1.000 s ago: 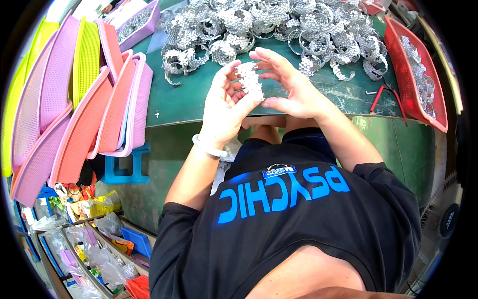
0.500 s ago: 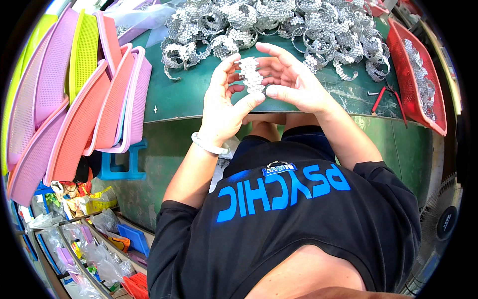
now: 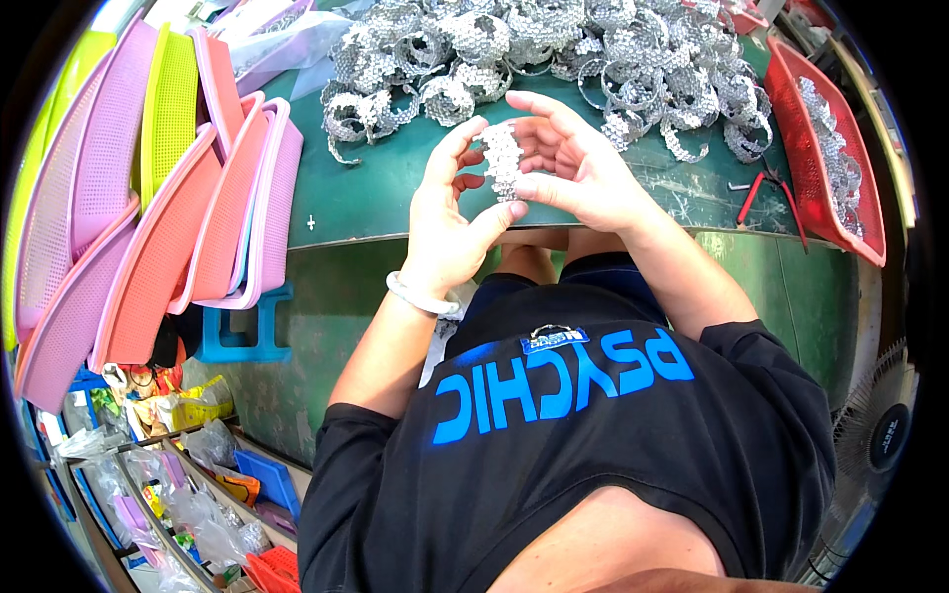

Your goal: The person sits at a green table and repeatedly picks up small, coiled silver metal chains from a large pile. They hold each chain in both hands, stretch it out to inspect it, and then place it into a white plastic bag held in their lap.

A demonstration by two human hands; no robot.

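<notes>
Between both hands, just over the near edge of the green table (image 3: 361,198), is a silver curved band (image 3: 502,160) with a bumpy, scaly surface. My left hand (image 3: 447,217) has its thumb at the band's lower end and its fingers curled behind the left side. From the right, my right hand (image 3: 588,173) grips the band, thumb in front near the lower end and fingers behind it. Parts of the fingertips are hidden by the band. Beyond my hands lies a big heap of similar silver bands (image 3: 474,40), several of them bent into loops.
A red basket (image 3: 791,119) with silver pieces stands at the right, beside red-handled pliers (image 3: 771,193). Stacked pink, purple and green baskets (image 3: 158,267) crowd the left. A tiny cross-shaped piece (image 3: 310,224) lies near the table edge. Below are a blue stool (image 3: 242,336) and a fan (image 3: 880,430).
The band has come slightly nearer to me and turned a little. My right thumb now presses across its lower part.
</notes>
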